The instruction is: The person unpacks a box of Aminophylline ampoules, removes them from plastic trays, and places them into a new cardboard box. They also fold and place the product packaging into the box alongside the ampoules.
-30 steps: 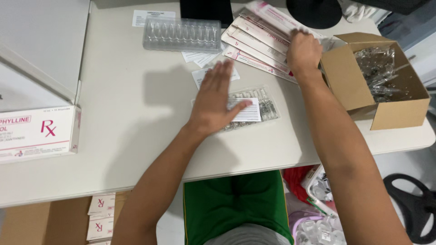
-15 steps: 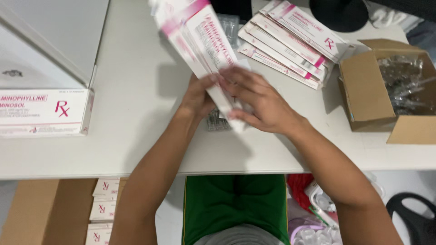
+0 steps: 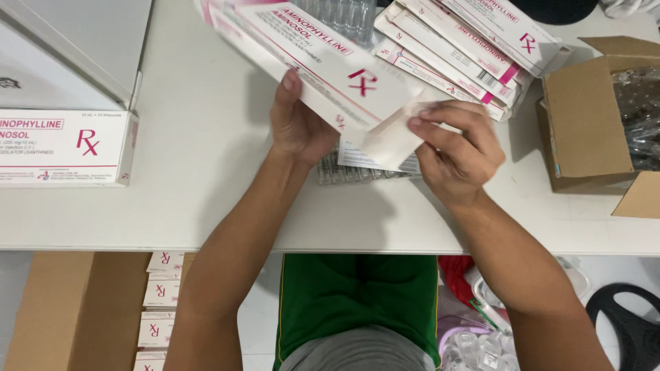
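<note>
Both hands hold a flat white and pink medicine carton (image 3: 323,62) above the white table (image 3: 192,206). My left hand (image 3: 297,124) grips its underside from the left. My right hand (image 3: 457,148) pinches the carton's open end flap. Under the hands lies a clear plastic tray of glass ampoules (image 3: 357,168) with a folded paper leaflet on it.
A fanned stack of flat cartons (image 3: 474,48) lies at the back right. A brown cardboard box (image 3: 591,117) holding clear plastic trays stands at the right. An assembled white carton (image 3: 65,148) sits at the left. More packed cartons (image 3: 159,302) fill a box on the floor.
My right hand took a flat carton from the stack and brought it over the ampoule tray. My left hand lifted off the tray and gripped the carton. The carton has tilted closer to me.
</note>
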